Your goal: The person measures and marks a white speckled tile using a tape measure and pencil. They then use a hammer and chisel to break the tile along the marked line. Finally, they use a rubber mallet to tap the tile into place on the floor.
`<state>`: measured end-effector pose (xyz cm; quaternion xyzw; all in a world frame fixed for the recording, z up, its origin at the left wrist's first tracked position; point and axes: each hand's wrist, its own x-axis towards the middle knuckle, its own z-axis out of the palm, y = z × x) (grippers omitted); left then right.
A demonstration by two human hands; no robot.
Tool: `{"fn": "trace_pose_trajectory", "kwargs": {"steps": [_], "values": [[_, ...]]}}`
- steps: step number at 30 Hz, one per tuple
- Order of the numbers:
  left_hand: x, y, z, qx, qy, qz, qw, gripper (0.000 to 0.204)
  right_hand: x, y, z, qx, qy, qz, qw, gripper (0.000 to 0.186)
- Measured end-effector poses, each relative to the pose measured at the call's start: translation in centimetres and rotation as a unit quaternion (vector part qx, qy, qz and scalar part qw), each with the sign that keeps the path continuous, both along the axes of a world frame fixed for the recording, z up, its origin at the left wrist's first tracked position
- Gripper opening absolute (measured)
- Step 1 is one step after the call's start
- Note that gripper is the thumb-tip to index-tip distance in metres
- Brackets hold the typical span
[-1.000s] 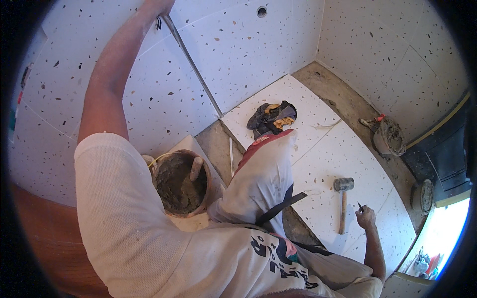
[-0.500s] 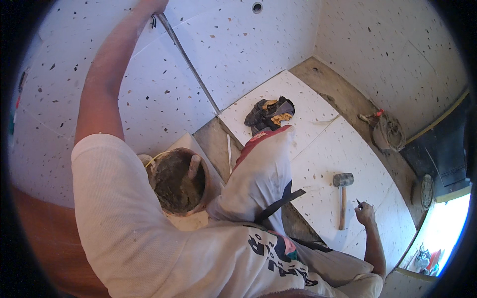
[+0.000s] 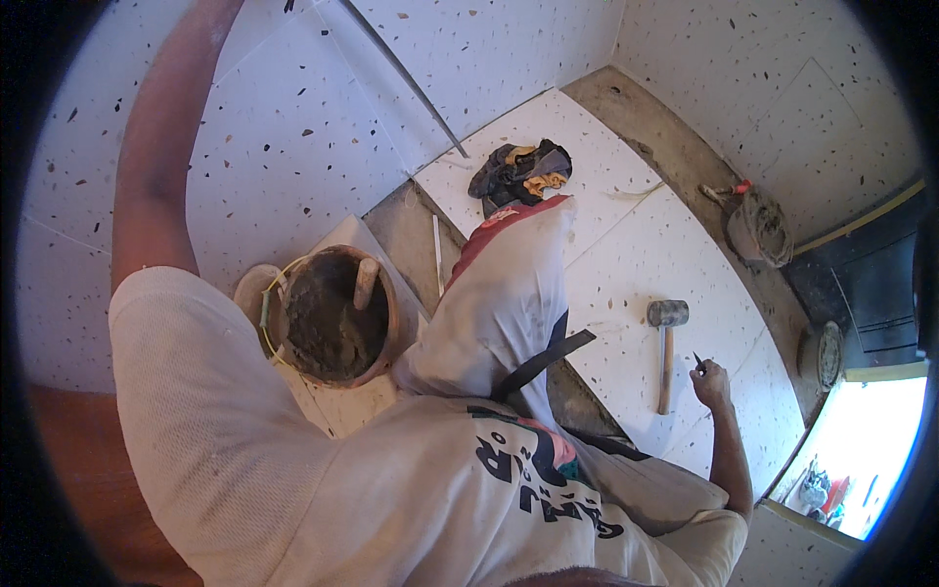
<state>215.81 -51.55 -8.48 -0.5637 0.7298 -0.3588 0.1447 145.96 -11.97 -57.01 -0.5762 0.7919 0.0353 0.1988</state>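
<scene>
Right hand (image 3: pixel 712 383), fingers closed around a dark pointed tool (image 3: pixel 698 362), near the mallet (image 3: pixel 666 342) on floor tiles (image 3: pixel 626 254); left hand beyond the upper edge (grip cannot be told); metal bar (image 3: pixel 406 73) slanting across the speckled wall (image 3: pixel 284 176).

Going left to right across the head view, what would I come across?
Round brownish bucket of grey mortar, crumpled black-and-yellow cloth, dark-headed wooden-handled mallet, right hand holding a dark pointed object, rightmost round mortar-caked bucket.
</scene>
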Motion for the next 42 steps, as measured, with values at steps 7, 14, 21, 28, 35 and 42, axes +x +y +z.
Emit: {"fn": "trace_pose_trajectory", "kwargs": {"steps": [7,14,21,28,35,42], "values": [[-3.3,1.8,-3.9,0.014,0.142,-0.064,0.988,0.052,0.6,-0.2,0.9,0.030,0.007,-0.020,0.999,0.028],[-5.3,2.6,-10.6,0.055,0.180,-0.084,0.979,0.061,-0.2,0.6,-0.6,0.020,0.008,0.006,1.000,0.029],[-11.4,1.6,-25.3,0.202,0.288,-0.209,0.913,0.058,-0.9,0.2,-0.5,0.077,0.023,-0.019,0.997,0.034],[-15.7,2.3,-43.2,0.393,0.400,-0.162,0.812,0.037,-0.1,-1.3,0.8,0.034,0.008,-0.044,0.998,0.028],[-20.0,2.2,-56.7,0.530,0.272,-0.133,0.792,0.033,-2.2,1.5,-0.3,0.038,0.021,-0.067,0.997,0.027],[-22.5,6.7,-57.3,0.661,0.552,0.214,0.461,0.033,-2.3,1.4,1.5,0.034,0.014,-0.124,0.992,0.026]]}}
